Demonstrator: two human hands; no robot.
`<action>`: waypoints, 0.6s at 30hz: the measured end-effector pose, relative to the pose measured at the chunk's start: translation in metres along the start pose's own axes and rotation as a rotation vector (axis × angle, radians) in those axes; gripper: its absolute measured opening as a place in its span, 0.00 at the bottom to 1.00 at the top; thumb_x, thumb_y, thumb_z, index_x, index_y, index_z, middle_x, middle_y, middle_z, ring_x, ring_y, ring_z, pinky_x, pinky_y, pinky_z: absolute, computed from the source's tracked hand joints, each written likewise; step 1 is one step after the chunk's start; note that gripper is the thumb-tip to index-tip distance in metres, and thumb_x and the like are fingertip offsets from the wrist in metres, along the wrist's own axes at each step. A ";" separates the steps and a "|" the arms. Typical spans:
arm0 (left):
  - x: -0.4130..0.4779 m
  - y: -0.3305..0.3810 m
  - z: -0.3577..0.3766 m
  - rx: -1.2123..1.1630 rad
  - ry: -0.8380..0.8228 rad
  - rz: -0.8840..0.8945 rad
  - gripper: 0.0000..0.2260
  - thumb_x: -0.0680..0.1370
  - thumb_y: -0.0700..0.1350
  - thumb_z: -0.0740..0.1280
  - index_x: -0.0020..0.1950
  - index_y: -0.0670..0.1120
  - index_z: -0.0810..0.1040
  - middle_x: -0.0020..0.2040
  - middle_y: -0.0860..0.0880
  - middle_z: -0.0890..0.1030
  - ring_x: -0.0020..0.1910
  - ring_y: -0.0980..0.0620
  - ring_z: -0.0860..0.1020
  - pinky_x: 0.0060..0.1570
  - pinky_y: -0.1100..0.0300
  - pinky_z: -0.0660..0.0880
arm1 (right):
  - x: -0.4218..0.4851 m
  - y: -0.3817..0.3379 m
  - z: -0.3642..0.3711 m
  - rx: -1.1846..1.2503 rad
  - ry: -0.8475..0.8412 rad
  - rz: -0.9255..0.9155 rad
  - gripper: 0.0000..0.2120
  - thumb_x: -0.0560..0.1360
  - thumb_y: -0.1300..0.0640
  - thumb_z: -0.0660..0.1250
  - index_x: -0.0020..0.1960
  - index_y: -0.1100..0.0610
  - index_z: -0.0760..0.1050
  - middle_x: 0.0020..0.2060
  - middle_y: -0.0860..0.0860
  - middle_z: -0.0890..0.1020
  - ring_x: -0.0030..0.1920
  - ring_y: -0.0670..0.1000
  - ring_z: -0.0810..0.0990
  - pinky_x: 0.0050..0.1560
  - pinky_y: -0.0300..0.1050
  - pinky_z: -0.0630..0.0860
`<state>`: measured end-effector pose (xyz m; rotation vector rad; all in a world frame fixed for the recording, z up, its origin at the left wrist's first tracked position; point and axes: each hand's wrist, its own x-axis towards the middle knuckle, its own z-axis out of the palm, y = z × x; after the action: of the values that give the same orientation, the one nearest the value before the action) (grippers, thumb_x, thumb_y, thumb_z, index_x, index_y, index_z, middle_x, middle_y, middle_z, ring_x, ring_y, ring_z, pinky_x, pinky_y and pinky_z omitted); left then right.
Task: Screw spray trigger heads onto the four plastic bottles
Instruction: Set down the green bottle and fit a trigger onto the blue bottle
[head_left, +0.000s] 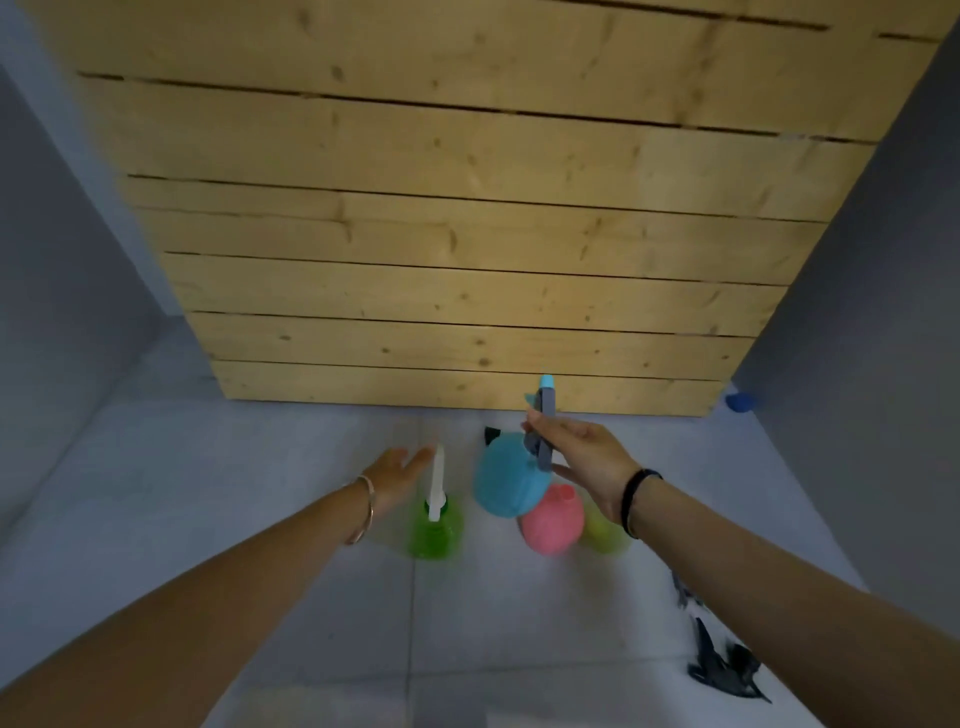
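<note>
The right hand (582, 457) is closed around a grey spray trigger head (543, 431) with a light blue nozzle tip. This head sits on top of the blue bottle (501, 480), and its long axis runs from near to far, with the nozzle pointing to the wooden plank wall (467, 234). The blue bottle seems tilted or lifted a little; the picture is blurred there, so I cannot tell if it stands on the floor.

The left hand (395, 467) is open, fingers spread, and it holds nothing. It is just to the left of the white trigger head (436, 483) on the green bottle (431, 530), close to it, but I cannot tell whether it touches.

The pink bottle (550, 519) stands near the right hand, on its near side, and a yellow-green bottle (602, 527) is just to the right of the pink one, partly hidden under the right wrist. Neither seems to carry a head yet.

In my judgement, the coming move depends on the blue bottle: the right hand is already on its head, and the left hand, which lies to the left of it, must come across to steady the body.
</note>
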<state>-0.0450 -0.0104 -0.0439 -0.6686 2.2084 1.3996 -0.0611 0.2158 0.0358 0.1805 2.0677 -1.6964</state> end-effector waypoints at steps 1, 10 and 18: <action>0.006 -0.007 0.005 0.024 -0.025 -0.030 0.34 0.76 0.65 0.53 0.76 0.45 0.57 0.76 0.45 0.62 0.72 0.44 0.64 0.71 0.46 0.63 | 0.007 0.009 0.003 -0.001 -0.002 0.016 0.25 0.73 0.44 0.67 0.48 0.68 0.79 0.46 0.60 0.82 0.52 0.53 0.81 0.62 0.51 0.74; 0.037 -0.031 0.035 0.035 -0.061 -0.122 0.38 0.75 0.68 0.48 0.77 0.45 0.51 0.77 0.44 0.59 0.73 0.42 0.62 0.71 0.45 0.61 | 0.056 0.075 0.028 -0.007 -0.022 0.114 0.22 0.74 0.48 0.67 0.26 0.58 0.71 0.37 0.55 0.79 0.47 0.51 0.79 0.56 0.45 0.71; 0.050 -0.045 0.047 0.046 -0.090 -0.153 0.38 0.74 0.69 0.49 0.76 0.46 0.55 0.74 0.43 0.64 0.70 0.42 0.66 0.68 0.44 0.65 | 0.070 0.104 0.035 -0.040 0.010 0.146 0.18 0.72 0.44 0.69 0.29 0.54 0.76 0.39 0.51 0.82 0.52 0.54 0.81 0.59 0.47 0.73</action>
<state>-0.0521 0.0075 -0.1242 -0.7272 2.0673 1.2736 -0.0745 0.1938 -0.0919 0.3200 2.0412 -1.5691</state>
